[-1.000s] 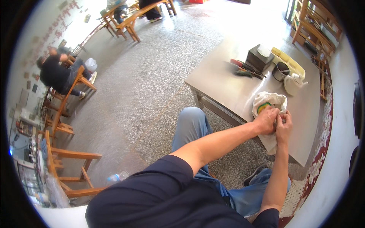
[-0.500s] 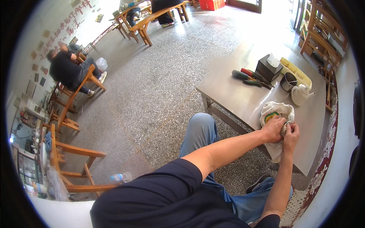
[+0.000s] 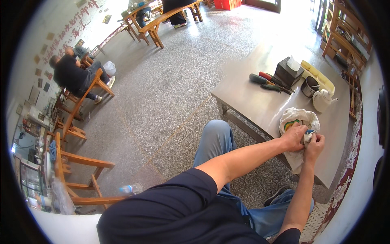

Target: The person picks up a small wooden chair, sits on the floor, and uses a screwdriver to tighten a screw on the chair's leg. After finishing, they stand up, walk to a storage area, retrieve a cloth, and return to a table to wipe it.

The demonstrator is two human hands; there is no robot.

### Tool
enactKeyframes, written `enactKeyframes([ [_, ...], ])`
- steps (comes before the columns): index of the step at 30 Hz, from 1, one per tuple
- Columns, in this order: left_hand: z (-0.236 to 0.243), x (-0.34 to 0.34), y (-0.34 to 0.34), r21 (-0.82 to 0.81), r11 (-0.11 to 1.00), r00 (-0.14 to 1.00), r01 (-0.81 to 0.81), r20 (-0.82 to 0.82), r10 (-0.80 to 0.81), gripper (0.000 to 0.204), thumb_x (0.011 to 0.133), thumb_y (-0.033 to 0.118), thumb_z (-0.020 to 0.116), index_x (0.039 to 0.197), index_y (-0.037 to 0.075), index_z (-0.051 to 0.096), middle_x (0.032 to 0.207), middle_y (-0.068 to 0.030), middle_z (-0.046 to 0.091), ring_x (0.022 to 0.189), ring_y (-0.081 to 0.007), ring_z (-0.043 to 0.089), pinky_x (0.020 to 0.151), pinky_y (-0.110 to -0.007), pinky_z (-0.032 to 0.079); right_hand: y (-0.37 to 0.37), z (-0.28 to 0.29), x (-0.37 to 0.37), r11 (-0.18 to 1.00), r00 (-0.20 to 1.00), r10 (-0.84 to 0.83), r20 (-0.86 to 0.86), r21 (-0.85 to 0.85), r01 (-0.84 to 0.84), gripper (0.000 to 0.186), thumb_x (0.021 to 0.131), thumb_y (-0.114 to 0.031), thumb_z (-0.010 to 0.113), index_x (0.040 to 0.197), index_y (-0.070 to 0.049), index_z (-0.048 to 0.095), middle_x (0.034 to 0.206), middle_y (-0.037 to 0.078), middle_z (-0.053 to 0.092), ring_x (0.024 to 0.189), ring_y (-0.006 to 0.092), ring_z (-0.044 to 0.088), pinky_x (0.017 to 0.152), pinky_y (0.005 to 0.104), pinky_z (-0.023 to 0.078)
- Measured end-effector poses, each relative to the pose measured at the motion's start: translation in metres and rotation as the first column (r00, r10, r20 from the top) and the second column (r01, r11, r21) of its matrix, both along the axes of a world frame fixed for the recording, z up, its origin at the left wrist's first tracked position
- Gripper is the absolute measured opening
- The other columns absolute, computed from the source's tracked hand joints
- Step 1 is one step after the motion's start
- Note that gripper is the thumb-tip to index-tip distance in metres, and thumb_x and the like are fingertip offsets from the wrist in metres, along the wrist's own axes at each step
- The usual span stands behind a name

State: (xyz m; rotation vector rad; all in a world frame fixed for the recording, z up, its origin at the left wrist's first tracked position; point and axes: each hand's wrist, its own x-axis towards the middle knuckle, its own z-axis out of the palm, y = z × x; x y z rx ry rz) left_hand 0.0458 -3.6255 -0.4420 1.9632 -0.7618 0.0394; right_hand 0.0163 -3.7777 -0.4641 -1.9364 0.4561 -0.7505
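A whitish cloth sack [image 3: 302, 115], with a green and yellow print showing on it, rests on the near edge of the metal table [image 3: 248, 95]. Part of the cloth hangs down over that edge. My left hand [image 3: 295, 136] is closed at the sack's opening, its fingertips on a fold of cloth. Close beside it, my right hand [image 3: 314, 147] pinches the same bunched cloth between thumb and fingers. A small blue patch [image 3: 310, 131] shows just above the fingers; its kind is unclear. What lies inside the sack is mostly hidden by my hands.
Farther back on the table are several pliers-like tools [image 3: 270, 83], a dark tissue box [image 3: 289, 71], a metal cup [image 3: 310, 86], a white teapot [image 3: 323, 100] and a yellow tray [image 3: 319, 77]. Wooden chairs [image 3: 83, 158] and a seated person [image 3: 77, 75] are at left.
My hands have shifted slightly at the cloth, with the right hand a little farther right. The blue patch between them shows more plainly now.
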Motion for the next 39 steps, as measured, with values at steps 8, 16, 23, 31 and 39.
enactKeyframes([
  [8,0.005,0.012,0.001,0.002,0.998,0.997,0.065,-0.030,-0.065,0.057,0.067,0.026,0.086,0.115,0.004,0.064,0.111,-0.0177,0.066,0.104,-0.0360,0.063,0.095,-0.045,0.049,-0.014,0.001,0.004,0.940,0.999,-0.045,-0.010,0.339,0.046,0.018,0.089,-0.012,0.065,0.098,0.004,0.066,0.091,0.010,0.067,0.084,0.0180,0.061,0.076,0.0322,0.050],
  [16,0.016,0.003,0.002,0.099,0.993,0.998,0.064,0.003,-0.065,0.075,0.065,0.022,0.087,0.131,0.002,0.056,0.121,-0.0203,0.063,0.119,-0.0387,0.054,0.104,-0.044,0.045,-0.002,0.022,-0.019,0.763,0.963,0.247,0.105,0.592,-0.260,0.032,0.089,-0.017,0.073,0.110,0.003,0.061,0.110,0.013,0.063,0.093,0.0196,0.062,0.083,0.0311,0.053],
  [23,0.017,0.000,0.006,0.150,0.987,0.997,0.052,-0.068,-0.042,0.075,0.067,0.021,0.086,0.133,0.003,0.055,0.123,-0.0184,0.062,0.124,-0.0380,0.051,0.107,-0.045,0.043,0.016,0.026,-0.016,0.799,0.988,0.130,0.086,0.581,-0.155,0.023,0.091,-0.010,0.071,0.107,0.002,0.058,0.105,0.011,0.063,0.090,0.0148,0.062,0.076,0.0285,0.053],
  [31,0.005,0.006,0.009,0.093,0.994,0.998,0.064,-0.021,-0.063,0.074,0.070,0.025,0.086,0.134,0.003,0.054,0.124,-0.0176,0.062,0.125,-0.0370,0.051,0.107,-0.044,0.042,-0.002,0.030,-0.024,0.676,0.991,0.104,0.081,0.725,-0.130,0.016,0.094,-0.009,0.070,0.101,0.000,0.059,0.091,0.004,0.063,0.079,0.0105,0.060,0.069,0.0244,0.052],
  [39,0.014,0.001,0.008,0.029,0.996,0.996,0.086,-0.035,-0.085,0.072,0.071,0.024,0.084,0.133,0.003,0.054,0.126,-0.0185,0.061,0.124,-0.0371,0.051,0.106,-0.044,0.043,0.005,0.026,-0.030,0.890,0.972,0.229,0.057,0.392,-0.233,0.024,0.094,-0.010,0.070,0.114,-0.003,0.060,0.099,0.003,0.064,0.085,0.0073,0.058,0.074,0.0237,0.051],
])
